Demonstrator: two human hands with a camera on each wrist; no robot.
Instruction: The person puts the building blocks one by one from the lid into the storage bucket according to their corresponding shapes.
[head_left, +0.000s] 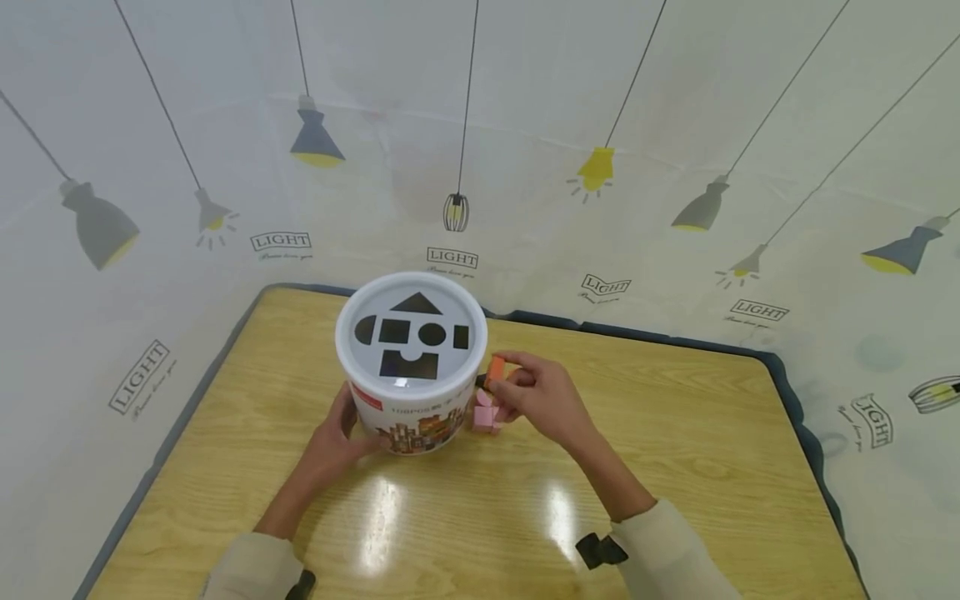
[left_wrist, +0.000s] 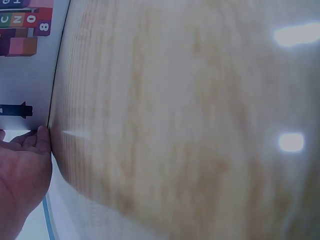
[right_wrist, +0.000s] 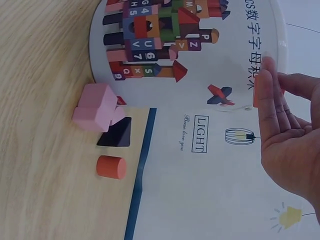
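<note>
A white plastic bucket [head_left: 367, 412] with a printed block castle stands on the table, its lid [head_left: 408, 325] cut with several shaped holes. My left hand [head_left: 333, 442] rests against the bucket's lower left side, thumb toward the front, fingers partly hidden behind it. Just right of the bucket, my right hand [head_left: 546, 402] pinches a small orange block [head_left: 496, 368] between thumb and fingers, raised near lid height. Beneath that hand sit pink blocks [right_wrist: 95, 107], close against the bucket. Beside them in the right wrist view are a black block [right_wrist: 117, 133] and an orange-red cylinder [right_wrist: 111, 167].
The wooden table [head_left: 720, 450] has a dark edge strip [head_left: 630, 330] along its back and sides. Behind it hangs a pale sheet [head_left: 525, 100] printed with lamps and the word LIGHT. Bright reflections lie on the table's front part.
</note>
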